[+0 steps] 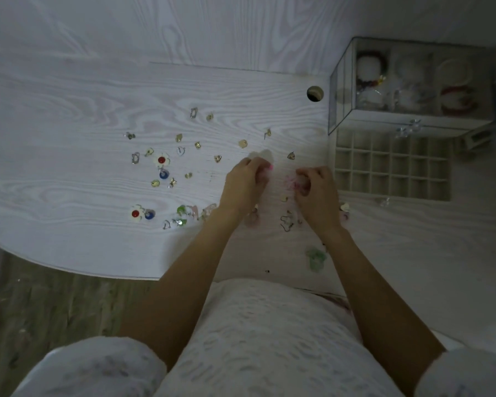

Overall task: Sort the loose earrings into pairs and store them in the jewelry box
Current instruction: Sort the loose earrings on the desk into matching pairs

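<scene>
Several loose earrings lie scattered on the white wood-grain table point(69, 167): a white flower with a red centre point(161, 160), a matching flower point(135, 214), small gold studs point(242, 143), green pieces point(181, 210). My left hand point(245, 180) has its fingers curled and pinches a small pink earring point(269, 167). To its right, my right hand point(317, 190) pinches a pale pink earring point(294, 183). The jewelry box point(407, 84) stands at the right with its gridded drawer tray point(391, 166) pulled out, a short way right of my right hand.
A round cable hole point(315, 94) is in the table left of the box. Bracelets and beads fill the box's top compartments. A green piece point(315, 257) lies near the table's front edge. Wire hooks point(287, 222) lie between my wrists.
</scene>
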`<state>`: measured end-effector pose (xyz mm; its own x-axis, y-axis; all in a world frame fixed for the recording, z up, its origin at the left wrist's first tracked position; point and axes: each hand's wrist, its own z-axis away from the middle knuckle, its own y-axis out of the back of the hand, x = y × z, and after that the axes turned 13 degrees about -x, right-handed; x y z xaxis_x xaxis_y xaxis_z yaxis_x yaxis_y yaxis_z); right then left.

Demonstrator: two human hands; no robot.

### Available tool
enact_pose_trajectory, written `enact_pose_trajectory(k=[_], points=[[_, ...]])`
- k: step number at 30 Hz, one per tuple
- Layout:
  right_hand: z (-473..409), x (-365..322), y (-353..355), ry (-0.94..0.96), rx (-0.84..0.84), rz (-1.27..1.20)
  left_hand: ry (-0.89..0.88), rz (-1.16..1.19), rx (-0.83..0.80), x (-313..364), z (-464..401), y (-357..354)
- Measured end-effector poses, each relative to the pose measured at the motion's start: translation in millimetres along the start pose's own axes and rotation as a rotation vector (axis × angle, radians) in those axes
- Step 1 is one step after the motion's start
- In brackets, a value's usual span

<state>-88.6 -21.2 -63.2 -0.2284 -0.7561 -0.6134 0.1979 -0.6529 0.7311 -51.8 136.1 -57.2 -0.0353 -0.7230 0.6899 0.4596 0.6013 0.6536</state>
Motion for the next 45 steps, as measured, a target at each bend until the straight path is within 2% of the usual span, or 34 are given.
enact_pose_trajectory(k=[2,6,11,18,23,27,32,42,45], points=[[0.5,-1.1,-1.5,-0.012,-0.015,-0.007,0.021,0.046,0.007,1.7,7.7,-5.9],[-3.4,-9.3,-5.6,-0.004,-0.05,-0.048,0.115,-0.031,0.073,-0.2,13.8,-15.0],[-10.3,-20.5,-7.9,0.036,-0.079,-0.111,0.002,-0.014,-0.009,13.6,7.2,-17.6],[-6.7,-7.6,4.4,0.057,-0.066,-0.197,-0.015,-0.017,-0.003,5.6,15.5,-11.2],[17.5,3.9,13.7,0.111,-0.048,-0.063,-0.029,-0.106,0.036,-8.4,28.7,-9.0],[22.2,-2.0,0.8,0.215,-0.095,0.188,0.033,-0.21,0.024,-11.6,34.2,-8.1],[14.5,-9.6,-7.8,0.169,-0.152,0.18,0.015,-0.294,0.006,-10.9,35.6,-8.5],[-17.2,-3.4,5.9,0.125,-0.048,0.144,-0.105,-0.115,0.038,-26.0,49.6,-1.8],[-20.7,-4.7,4.5,0.152,-0.032,0.152,-0.033,-0.035,0.169,-34.1,52.5,4.4]])
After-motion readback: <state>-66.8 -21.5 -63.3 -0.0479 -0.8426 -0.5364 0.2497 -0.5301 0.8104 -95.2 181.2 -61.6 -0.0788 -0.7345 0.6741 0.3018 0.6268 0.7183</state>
